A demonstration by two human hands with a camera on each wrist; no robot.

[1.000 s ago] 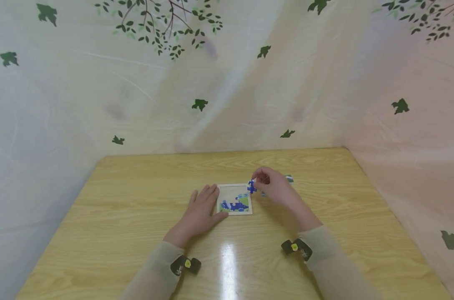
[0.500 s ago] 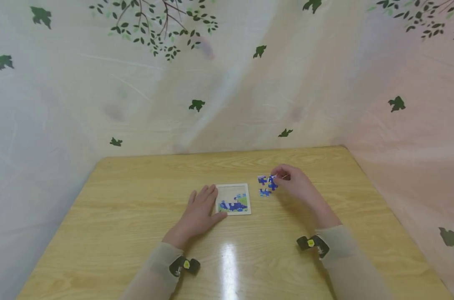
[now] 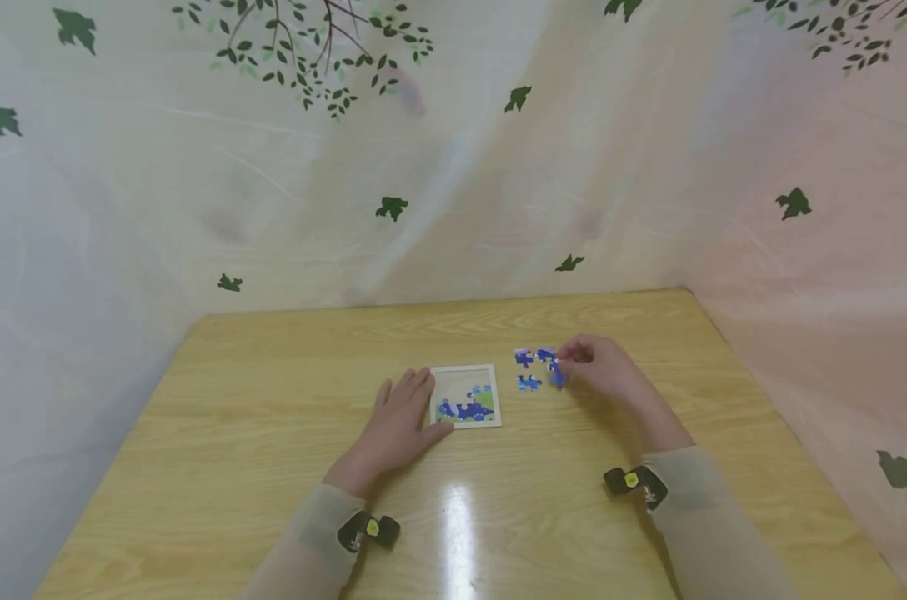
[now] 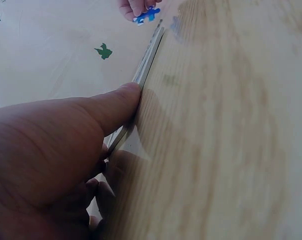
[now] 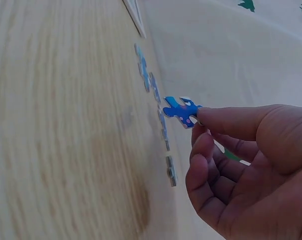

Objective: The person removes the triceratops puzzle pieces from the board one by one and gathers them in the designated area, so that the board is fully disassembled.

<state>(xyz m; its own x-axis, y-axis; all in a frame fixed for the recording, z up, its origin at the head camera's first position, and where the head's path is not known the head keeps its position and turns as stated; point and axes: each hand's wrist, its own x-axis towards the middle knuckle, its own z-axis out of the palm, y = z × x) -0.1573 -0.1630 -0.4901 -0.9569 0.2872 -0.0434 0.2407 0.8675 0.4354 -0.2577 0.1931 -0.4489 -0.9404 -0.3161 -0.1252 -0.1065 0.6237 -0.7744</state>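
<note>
My left hand (image 3: 395,427) lies at the left side of a small square jigsaw tray (image 3: 497,398), fingers spread along its left edge and thumb at the near edge. In the left wrist view, the thumb (image 4: 122,100) presses on the tray's rim. Joined pieces fill the tray's lower part with a blue and green picture (image 3: 464,412); bare board shows above. My right hand (image 3: 605,372) pinches a blue jigsaw piece (image 5: 180,111) between thumb and fingertips, raised off the table in the right wrist view. Loose blue pieces (image 3: 529,383) lie just left of it.
The wooden table (image 3: 273,475) ends at a pale cloth backdrop (image 3: 453,250) with printed leaves, which also runs along the sides. Several loose pieces (image 5: 142,70) lie flat in the right wrist view. Each sleeve carries a small black wrist camera (image 3: 633,482).
My right hand has moved right, away from the tray, carrying the blue jigsaw piece past the loose pieces, uncovering several of them. The left hand has stayed on the tray.
</note>
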